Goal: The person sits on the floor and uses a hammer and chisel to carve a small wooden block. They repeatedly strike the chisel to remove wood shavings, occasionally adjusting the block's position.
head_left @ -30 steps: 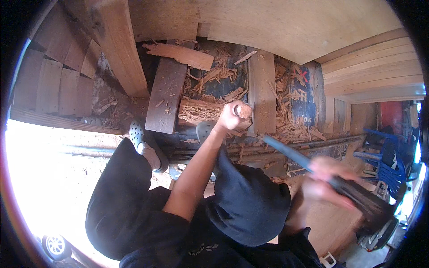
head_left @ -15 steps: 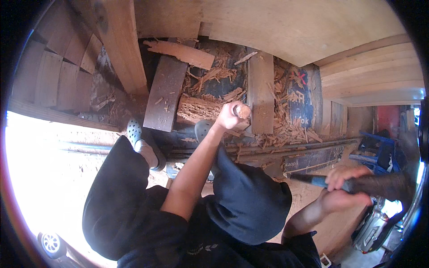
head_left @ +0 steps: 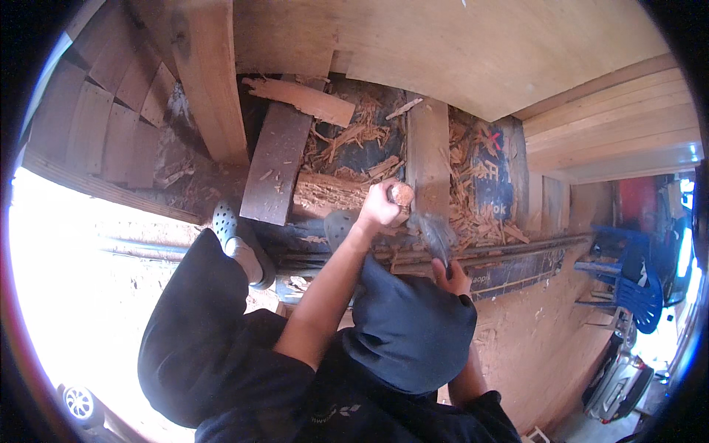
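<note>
My left hand [head_left: 379,208] is closed round a piece of wood [head_left: 402,195], whose rough, pale end faces up. Its lower end is hidden by the hand. Beneath and beside this hand lies a rough-hewn wooden block [head_left: 321,193]. My right hand [head_left: 453,280] is closed on the handle of a chopping knife with a broad grey blade [head_left: 437,235]. The blade is blurred, just right of the held wood; whether it touches cannot be told. My left foot, in a grey clog [head_left: 224,220], rests left of the block.
A dark plank [head_left: 277,166] and a lighter beam [head_left: 430,148] flank the block. Wood chips [head_left: 465,203] cover the ground around. Wooden panels [head_left: 436,48] stand ahead, stacked boards [head_left: 617,129] to the right. A blue plastic chair [head_left: 636,284] is at far right.
My right hand has swung the chopping knife from the far right in to the left, down beside the held wood. My left hand keeps its hold, nearly still.
</note>
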Available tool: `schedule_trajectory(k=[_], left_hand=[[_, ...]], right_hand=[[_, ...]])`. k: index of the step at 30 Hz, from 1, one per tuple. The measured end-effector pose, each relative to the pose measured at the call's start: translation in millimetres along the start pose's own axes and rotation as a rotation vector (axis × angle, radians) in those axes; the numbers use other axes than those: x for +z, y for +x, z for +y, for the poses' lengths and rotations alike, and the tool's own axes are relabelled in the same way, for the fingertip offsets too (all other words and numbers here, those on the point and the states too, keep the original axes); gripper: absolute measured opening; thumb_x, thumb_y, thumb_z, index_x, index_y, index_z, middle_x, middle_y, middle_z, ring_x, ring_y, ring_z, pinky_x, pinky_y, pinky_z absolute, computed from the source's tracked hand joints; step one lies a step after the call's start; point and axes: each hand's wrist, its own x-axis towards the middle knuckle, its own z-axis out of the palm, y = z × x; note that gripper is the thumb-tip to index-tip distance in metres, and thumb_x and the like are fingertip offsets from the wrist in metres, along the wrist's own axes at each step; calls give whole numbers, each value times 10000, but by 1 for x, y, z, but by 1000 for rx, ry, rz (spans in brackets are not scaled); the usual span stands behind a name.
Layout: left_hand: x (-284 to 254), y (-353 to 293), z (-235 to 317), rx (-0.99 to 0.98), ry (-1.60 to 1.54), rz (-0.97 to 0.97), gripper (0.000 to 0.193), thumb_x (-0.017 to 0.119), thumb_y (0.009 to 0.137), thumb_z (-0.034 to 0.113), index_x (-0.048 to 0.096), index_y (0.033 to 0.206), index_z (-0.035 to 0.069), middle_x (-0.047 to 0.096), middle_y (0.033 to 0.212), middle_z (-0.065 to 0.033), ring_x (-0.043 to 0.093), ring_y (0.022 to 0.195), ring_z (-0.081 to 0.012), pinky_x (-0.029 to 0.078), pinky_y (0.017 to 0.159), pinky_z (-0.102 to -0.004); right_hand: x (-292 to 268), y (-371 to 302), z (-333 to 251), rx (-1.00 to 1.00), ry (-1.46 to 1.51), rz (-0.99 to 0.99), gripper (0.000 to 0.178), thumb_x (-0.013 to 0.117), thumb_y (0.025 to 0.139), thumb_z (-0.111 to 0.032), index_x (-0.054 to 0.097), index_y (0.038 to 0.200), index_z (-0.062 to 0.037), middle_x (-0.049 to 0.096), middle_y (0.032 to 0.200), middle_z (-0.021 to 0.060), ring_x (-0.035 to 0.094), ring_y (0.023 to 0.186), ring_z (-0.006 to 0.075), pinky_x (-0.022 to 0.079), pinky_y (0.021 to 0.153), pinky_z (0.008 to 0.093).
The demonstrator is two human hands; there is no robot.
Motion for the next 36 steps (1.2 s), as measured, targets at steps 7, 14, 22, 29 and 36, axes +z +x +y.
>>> schedule_trajectory(k=[7, 14, 22, 29, 36], left_hand=[[-1, -8, 1, -7, 22, 77, 324, 731, 604, 136, 614, 873, -2, 654, 757, -158, 645, 712, -202, 500, 679, -316], [-13, -4, 1, -12, -48, -95, 423, 797, 610, 86, 590, 975, 36, 652, 876, -71, 606, 818, -143, 487, 767, -301], [-22, -6, 58, 311, -49, -150, 608, 857, 551, 146, 551, 1070, 65, 601, 992, -86, 582, 970, -200, 446, 874, -316], [-7, 11, 114, 308, 878, -214, 449, 727, 702, 397, 634, 975, 52, 656, 1004, -126, 637, 935, -297, 487, 787, -410], [40, 31, 102, -195, 1805, -657, 371, 651, 758, 292, 677, 986, 0, 681, 909, -138, 649, 805, -304, 476, 698, -525]], right_hand=[[58, -22, 50, 172, 318, -60, 564, 532, 858, -560, 597, 924, -4, 622, 815, 270, 596, 849, 459, 454, 711, 489], [77, -3, 78, 134, 191, -57, 567, 529, 864, -552, 613, 932, 5, 626, 843, 273, 595, 875, 456, 456, 725, 485], [52, 77, 15, -61, 36, -172, 616, 498, 867, -569, 632, 964, 24, 620, 913, 304, 589, 919, 461, 463, 779, 498], [47, 120, -16, -151, -297, -348, 654, 504, 851, -585, 634, 1002, 38, 634, 985, 266, 608, 956, 417, 477, 835, 466], [59, 166, -18, -215, -452, -490, 757, 573, 789, -605, 509, 1257, -13, 495, 1296, 238, 485, 1196, 376, 384, 1004, 430]])
